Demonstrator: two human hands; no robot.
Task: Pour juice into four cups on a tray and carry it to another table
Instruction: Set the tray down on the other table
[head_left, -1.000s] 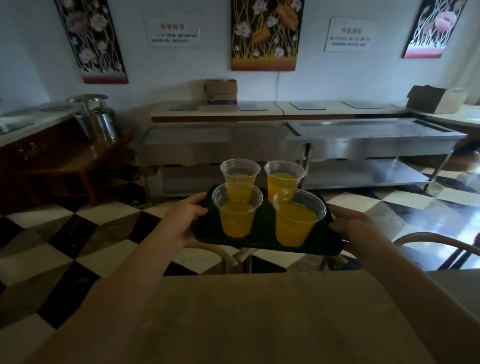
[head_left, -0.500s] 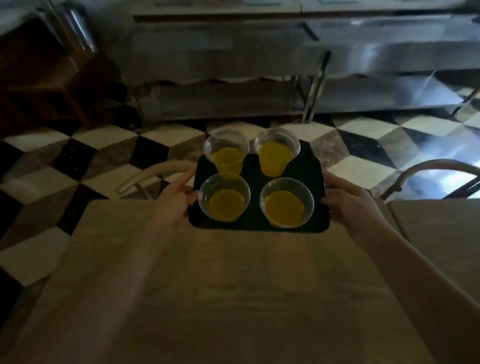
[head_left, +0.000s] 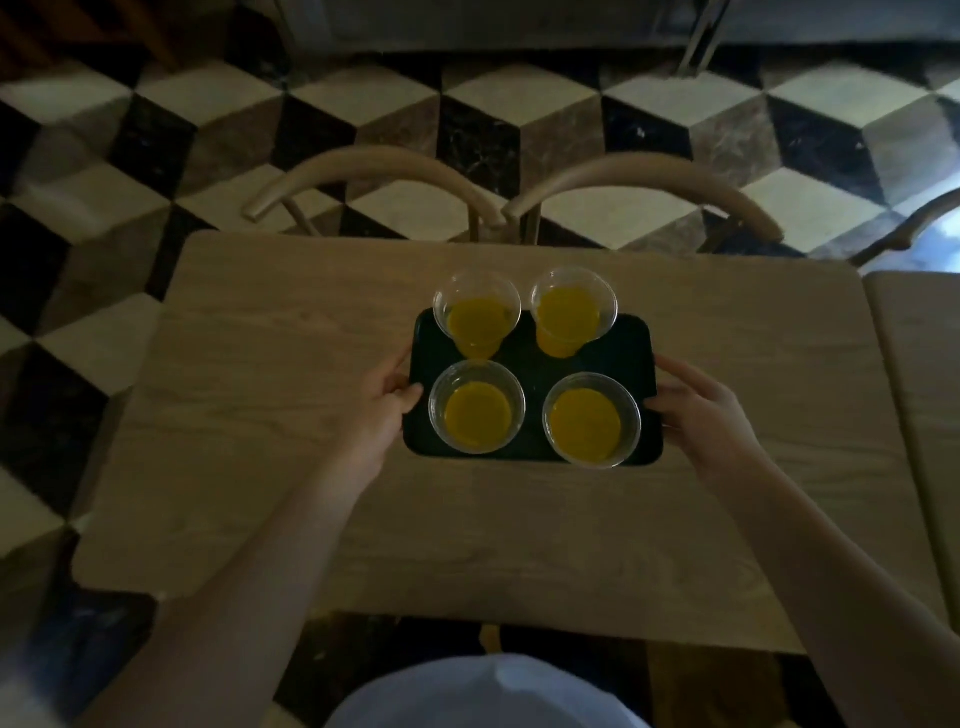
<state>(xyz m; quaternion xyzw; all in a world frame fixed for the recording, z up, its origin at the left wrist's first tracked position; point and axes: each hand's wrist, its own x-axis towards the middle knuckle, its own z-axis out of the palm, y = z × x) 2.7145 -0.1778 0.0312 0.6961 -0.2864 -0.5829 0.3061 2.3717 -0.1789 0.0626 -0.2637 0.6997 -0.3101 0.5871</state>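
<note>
Since all four cups are full of juice, we've got the left hand and right hand clamped on opposite short edges of the dark tray to keep it level over the wooden table; can't tell if it's touching down yet

Two bare forearms reach into view, with no sleeves, watch or rings visible on them. The left hand and right hand are ungloved, fingers slim. At the bottom edge, a pale bluish-white fabric garment covers the person's torso, smooth and unmarked.
</note>
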